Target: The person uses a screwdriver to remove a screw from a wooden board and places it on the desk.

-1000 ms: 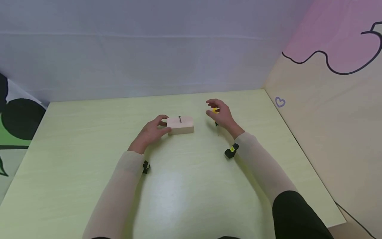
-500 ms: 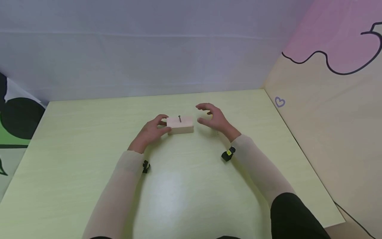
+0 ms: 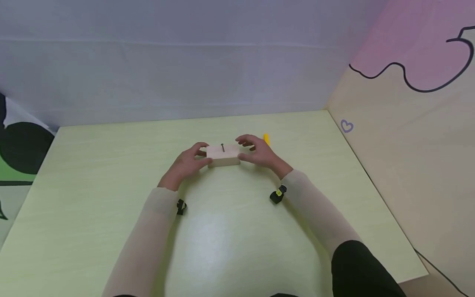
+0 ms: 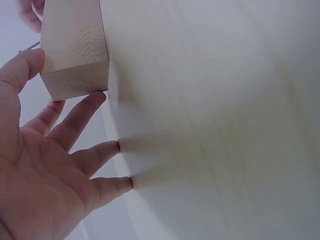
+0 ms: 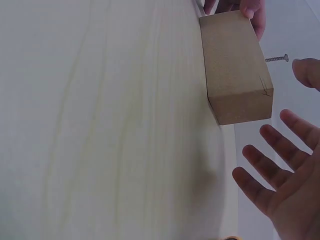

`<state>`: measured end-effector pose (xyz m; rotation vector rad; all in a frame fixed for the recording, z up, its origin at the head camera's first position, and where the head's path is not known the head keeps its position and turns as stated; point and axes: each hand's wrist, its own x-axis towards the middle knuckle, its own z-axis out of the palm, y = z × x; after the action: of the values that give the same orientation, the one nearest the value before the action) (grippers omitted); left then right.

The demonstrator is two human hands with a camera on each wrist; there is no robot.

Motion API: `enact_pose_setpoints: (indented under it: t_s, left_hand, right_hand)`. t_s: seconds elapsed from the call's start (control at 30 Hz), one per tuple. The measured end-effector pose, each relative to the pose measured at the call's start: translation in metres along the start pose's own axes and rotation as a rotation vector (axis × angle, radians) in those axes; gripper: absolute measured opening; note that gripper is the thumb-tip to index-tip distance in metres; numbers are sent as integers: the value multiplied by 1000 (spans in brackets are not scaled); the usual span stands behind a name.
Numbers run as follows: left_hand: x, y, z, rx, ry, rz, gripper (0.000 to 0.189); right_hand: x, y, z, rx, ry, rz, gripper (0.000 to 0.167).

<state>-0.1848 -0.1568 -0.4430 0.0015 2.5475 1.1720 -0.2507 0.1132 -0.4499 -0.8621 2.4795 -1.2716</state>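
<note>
A pale wooden block (image 3: 224, 155) lies on the table, with a screw (image 3: 222, 147) standing up from its top face. My left hand (image 3: 187, 163) pinches the block's left end, thumb at the near side and fingertips at the far side. In the left wrist view, the outer fingers of that hand rest on the tabletop. My right hand (image 3: 257, 152) hovers at the block's right end with fingers spread and nothing in them. The right wrist view shows its thumb (image 5: 306, 72) close to the screw's head (image 5: 286, 58).
Behind my right hand the yellow handle of a screwdriver (image 3: 266, 138) shows, the rest hidden by the hand. The pale table (image 3: 111, 206) ends at a grey-blue cloth (image 3: 185, 78) at the back and a painted panel (image 3: 389, 144) on the right.
My right hand has moved left, away from the screwdriver, to the right end of the block. My left hand and the block have stayed put.
</note>
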Motion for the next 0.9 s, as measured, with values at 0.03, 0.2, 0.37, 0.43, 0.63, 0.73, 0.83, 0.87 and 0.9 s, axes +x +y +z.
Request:
enact_pose_setpoints:
  t_s: [0.03,0.2,0.37,0.43,0.63,0.73,0.83,0.87,0.9]
  left_hand:
    - [0,0,0,2,-1,-3,54]
    - [0,0,-1,26,3,12,56]
    - [0,3,-1,35,29,53,63]
    - [0,6,-2,22,54,70,64]
    - [-1,17,-1,-24,144,112,59]
    - [-1,22,2,-66,181,122,56]
    - [0,25,6,-107,219,131,52]
    - [0,26,7,-118,231,133,51]
    - [0,27,8,-131,243,135,49]
  right_hand:
    - [1,0,1,2,-5,4,52]
    - [3,3,5,2,-28,20,49]
    - [3,4,6,-9,-31,12,49]
    - [3,3,6,-10,-30,9,48]
    - [4,3,6,-21,-30,20,47]
    - [5,5,7,-42,-29,31,47]
    - [6,6,8,-62,-25,40,46]
    - [7,7,8,-66,-24,42,46]
    - [7,7,9,-66,-24,44,46]
